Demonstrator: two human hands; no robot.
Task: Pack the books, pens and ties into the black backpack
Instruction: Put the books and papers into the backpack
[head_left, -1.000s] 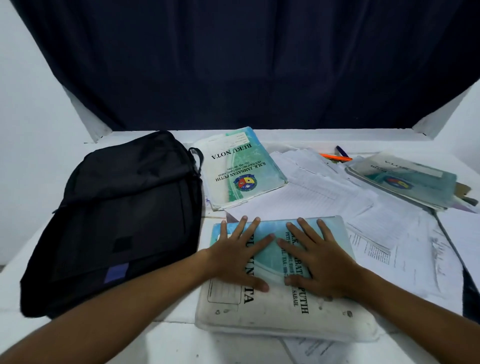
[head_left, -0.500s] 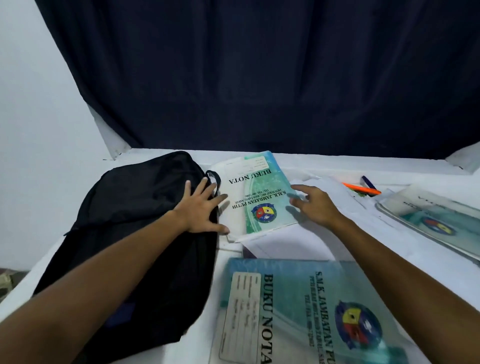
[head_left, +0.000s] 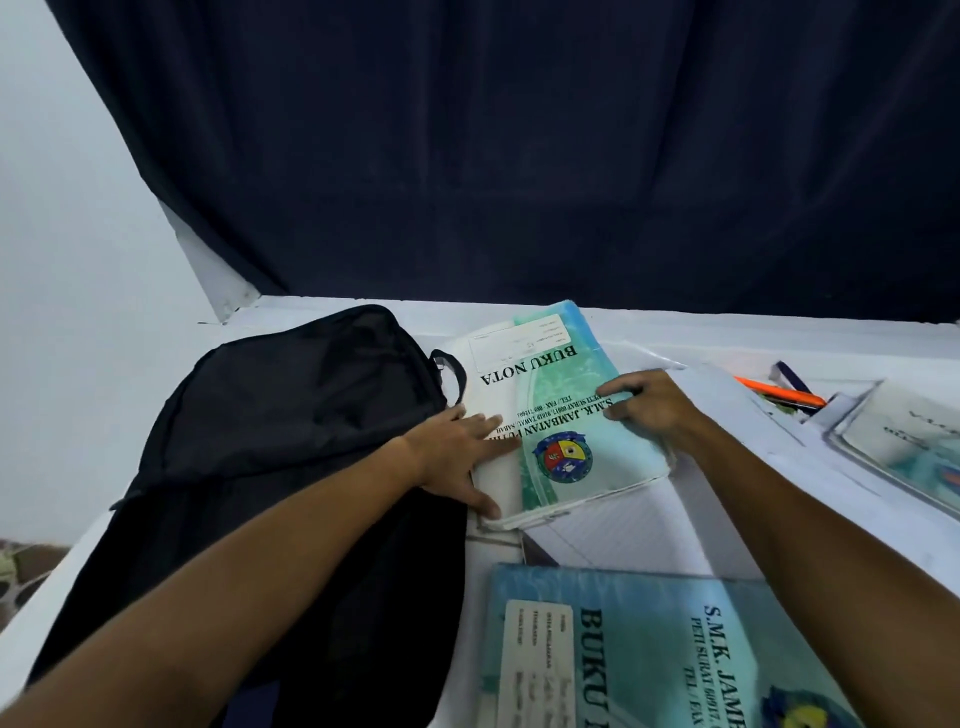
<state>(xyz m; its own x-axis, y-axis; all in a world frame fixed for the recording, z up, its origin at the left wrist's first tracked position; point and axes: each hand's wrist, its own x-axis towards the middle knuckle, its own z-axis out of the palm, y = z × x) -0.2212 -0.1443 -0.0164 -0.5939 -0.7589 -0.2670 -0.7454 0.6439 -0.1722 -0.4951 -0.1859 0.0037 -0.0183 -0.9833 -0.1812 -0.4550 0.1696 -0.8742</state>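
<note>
The black backpack (head_left: 291, 441) lies flat and zipped on the left of the white table. Beside it lies a stack of green-and-white "BUKU NOTA" books (head_left: 550, 415). My left hand (head_left: 462, 452) grips the stack's near left edge, thumb at the corner. My right hand (head_left: 647, 402) holds its right edge, fingers curled onto the cover. A second blue "BUKU NOTA" book (head_left: 670, 649) lies close to me. An orange pen (head_left: 779, 392) and a dark blue pen (head_left: 792, 376) lie at the far right. No ties are in view.
Loose white papers (head_left: 727, 467) cover the table's right half. A third book in a clear sleeve (head_left: 904, 441) sits at the right edge. A dark blue curtain (head_left: 519, 156) hangs behind the table; a white wall stands at the left.
Both hands left the near blue book and reached to the far stack. My left hand slid off the backpack onto the stack's left edge; my right hand closed on its right edge.
</note>
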